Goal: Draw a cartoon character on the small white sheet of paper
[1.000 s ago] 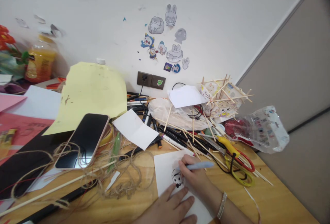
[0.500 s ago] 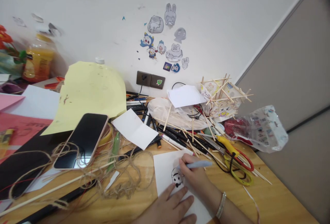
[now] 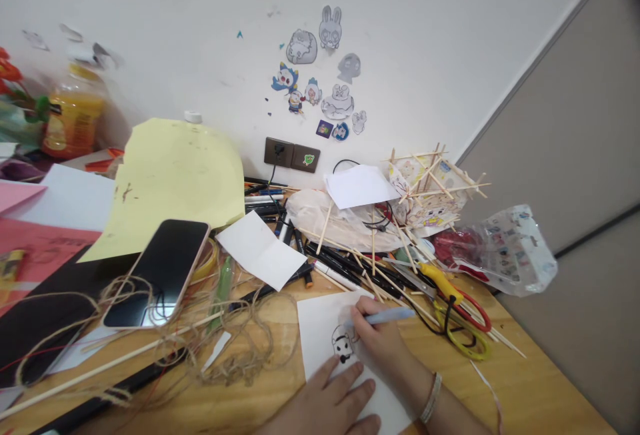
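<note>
Light-blue pen (image 3: 393, 315) is gripped in right hand (image 3: 380, 341), long axis roughly left-right; tip contact can't be confirmed. White paper (image 3: 314, 318) is pressed to counter (image 3: 540, 381) under spread left hand (image 3: 327, 398). Cartoon drawing (image 3: 343, 343) is flanked by both hands, left of pen.

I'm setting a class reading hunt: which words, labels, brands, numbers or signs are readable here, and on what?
None reads clearly.
Bottle: label too blurred.
Red paper: marks too blurred.
Black pens: marks too small.
Bag: print too small.
Drawing: no words visible.
</note>
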`<act>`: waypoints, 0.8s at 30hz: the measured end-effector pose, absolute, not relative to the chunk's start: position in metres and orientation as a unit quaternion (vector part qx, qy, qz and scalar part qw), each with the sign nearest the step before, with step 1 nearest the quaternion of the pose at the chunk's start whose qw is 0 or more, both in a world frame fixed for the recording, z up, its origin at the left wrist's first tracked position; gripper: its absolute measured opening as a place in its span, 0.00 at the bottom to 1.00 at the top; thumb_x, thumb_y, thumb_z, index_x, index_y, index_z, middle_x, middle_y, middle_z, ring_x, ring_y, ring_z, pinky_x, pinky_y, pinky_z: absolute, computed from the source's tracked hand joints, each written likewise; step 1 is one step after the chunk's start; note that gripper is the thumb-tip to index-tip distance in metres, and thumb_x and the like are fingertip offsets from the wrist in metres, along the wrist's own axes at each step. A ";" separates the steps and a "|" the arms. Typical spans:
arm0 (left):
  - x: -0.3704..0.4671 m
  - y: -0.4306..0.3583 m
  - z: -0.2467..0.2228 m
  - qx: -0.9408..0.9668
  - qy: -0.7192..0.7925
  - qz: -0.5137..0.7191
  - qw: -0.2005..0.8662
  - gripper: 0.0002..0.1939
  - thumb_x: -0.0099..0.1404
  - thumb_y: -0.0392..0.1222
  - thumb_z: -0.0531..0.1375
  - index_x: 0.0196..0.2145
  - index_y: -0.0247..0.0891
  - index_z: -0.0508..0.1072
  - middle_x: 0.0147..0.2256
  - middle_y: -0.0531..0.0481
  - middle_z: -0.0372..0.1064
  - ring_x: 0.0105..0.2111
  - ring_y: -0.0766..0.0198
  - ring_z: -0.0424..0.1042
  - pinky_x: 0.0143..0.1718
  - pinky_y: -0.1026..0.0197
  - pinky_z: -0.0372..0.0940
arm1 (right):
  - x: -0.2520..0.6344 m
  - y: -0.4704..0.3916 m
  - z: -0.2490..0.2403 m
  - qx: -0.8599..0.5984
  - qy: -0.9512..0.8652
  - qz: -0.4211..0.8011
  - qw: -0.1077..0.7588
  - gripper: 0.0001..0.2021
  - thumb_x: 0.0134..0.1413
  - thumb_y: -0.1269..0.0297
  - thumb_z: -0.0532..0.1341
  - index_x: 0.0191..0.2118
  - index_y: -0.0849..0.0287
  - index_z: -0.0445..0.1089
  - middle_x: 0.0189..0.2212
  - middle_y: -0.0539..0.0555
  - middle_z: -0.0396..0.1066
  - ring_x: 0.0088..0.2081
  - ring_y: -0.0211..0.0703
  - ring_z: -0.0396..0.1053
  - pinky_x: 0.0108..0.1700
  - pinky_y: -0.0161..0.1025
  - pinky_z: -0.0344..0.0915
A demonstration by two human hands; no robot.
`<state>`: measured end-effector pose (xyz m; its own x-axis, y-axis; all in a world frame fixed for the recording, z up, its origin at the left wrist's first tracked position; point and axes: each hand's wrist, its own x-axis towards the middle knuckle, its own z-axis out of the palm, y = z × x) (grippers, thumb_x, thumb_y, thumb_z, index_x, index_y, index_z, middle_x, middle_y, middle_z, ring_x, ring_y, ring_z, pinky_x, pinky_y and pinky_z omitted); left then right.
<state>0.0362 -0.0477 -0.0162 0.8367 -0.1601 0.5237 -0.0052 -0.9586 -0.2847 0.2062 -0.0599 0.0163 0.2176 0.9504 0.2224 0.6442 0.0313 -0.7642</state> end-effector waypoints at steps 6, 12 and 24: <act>0.039 -0.048 -0.022 -0.940 0.039 -0.309 0.135 0.11 0.73 0.45 0.51 0.48 0.49 0.70 0.49 0.56 0.69 0.47 0.60 0.68 0.51 0.55 0.52 | 0.205 -0.060 0.017 -0.667 -0.604 0.186 0.395 0.18 0.53 0.58 0.51 0.16 0.54 0.46 0.13 0.44 0.49 0.19 0.37 0.52 0.25 0.36 0.51; 0.038 -0.050 -0.022 -0.944 0.036 -0.295 0.141 0.11 0.73 0.45 0.51 0.49 0.50 0.70 0.50 0.57 0.69 0.48 0.60 0.67 0.51 0.56 0.52 | 0.207 -0.060 0.017 -0.674 -0.594 0.180 0.400 0.18 0.53 0.57 0.51 0.17 0.54 0.46 0.14 0.43 0.49 0.20 0.37 0.53 0.26 0.37 0.52; 0.047 -0.051 -0.032 -0.909 0.004 -0.394 0.136 0.10 0.73 0.47 0.52 0.45 0.52 0.72 0.44 0.63 0.71 0.45 0.65 0.67 0.51 0.59 0.55 | 0.210 -0.061 0.013 -0.677 -0.588 0.188 0.400 0.18 0.53 0.55 0.50 0.17 0.54 0.48 0.14 0.45 0.52 0.21 0.38 0.54 0.27 0.37 0.53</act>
<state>0.0470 -0.0508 -0.0322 0.6892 -0.1151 0.7154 0.0990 -0.9631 -0.2503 0.2100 -0.0614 0.0128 0.2388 0.9468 0.2159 0.6456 0.0113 -0.7636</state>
